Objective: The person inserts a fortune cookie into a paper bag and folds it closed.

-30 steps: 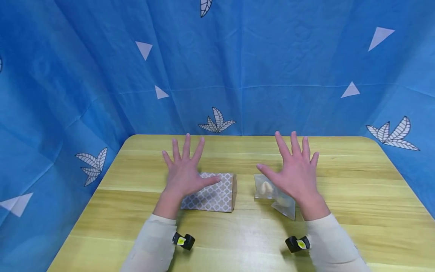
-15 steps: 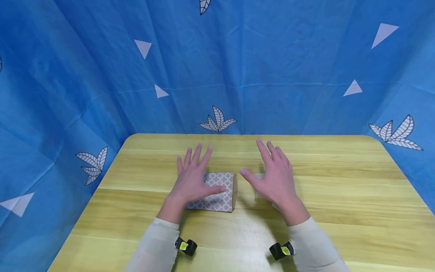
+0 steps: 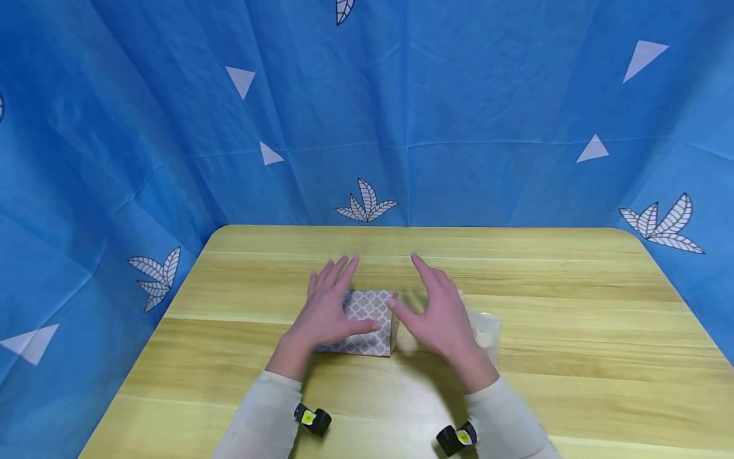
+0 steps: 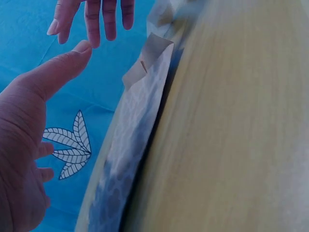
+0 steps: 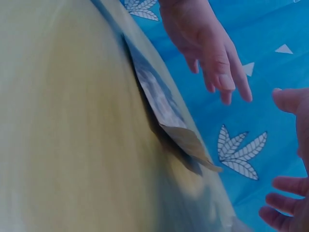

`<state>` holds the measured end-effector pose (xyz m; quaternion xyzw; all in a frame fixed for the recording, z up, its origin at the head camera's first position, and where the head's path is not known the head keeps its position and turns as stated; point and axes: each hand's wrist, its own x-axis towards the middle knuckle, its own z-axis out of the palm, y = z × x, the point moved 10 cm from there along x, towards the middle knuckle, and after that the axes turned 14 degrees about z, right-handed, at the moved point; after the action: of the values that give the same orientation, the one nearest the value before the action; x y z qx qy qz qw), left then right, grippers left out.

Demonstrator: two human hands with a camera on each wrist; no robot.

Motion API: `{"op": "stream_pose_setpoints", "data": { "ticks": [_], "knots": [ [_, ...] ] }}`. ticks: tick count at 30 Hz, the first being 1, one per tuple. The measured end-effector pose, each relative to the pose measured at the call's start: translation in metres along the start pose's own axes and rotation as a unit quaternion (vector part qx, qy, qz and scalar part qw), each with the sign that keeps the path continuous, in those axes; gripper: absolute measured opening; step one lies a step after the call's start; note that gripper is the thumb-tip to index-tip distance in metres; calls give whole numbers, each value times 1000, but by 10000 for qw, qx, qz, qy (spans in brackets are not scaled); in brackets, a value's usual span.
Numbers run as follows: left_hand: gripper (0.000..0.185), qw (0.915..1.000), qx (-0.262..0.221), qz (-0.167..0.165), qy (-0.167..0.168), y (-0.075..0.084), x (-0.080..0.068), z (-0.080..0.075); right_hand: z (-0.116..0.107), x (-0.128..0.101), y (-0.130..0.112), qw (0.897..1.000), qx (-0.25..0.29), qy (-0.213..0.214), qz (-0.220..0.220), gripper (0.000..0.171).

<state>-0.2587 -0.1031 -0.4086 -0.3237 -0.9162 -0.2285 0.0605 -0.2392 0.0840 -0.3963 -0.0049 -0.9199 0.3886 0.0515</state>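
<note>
The left hand (image 3: 328,311) and right hand (image 3: 440,315) are held above the tabletop (image 3: 579,331), the grip of each apart, with fingers extended and thumbs well away from them. A patterned paper packet (image 3: 369,308) lies flat beneath the left hand, which obscures its left part, while the right thumb overlaps its brown right end in the head view; farther right, a clear bag (image 3: 489,322) with pale contents is partly hidden by the right hand. Behind rises a blue curtain (image 3: 482,95) bearing leaf prints (image 3: 367,203) and pale triangles (image 3: 241,81).
</note>
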Motion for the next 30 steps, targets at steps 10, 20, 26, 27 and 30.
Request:
{"op": "stream_pose_setpoints", "data": {
  "ticks": [10,20,26,27,30],
  "knots": [
    [120,9985,-545,-77,-68,-12,-8,16,24,-8,-2,9988,433,-246,-4,83],
    [119,9965,-717,-38,-438,-16,-14,29,37,-14,-3,9988,354,-326,-45,67],
    [123,9950,-777,-140,-610,-17,-17,36,43,-15,0,9984,378,-413,-78,50],
    [123,9949,-760,-159,-647,-17,-18,37,44,-15,1,9984,366,-434,-61,48],
    [123,9941,-739,-199,-768,-18,-19,41,46,-15,5,9981,305,-538,52,45]
  ]
}}
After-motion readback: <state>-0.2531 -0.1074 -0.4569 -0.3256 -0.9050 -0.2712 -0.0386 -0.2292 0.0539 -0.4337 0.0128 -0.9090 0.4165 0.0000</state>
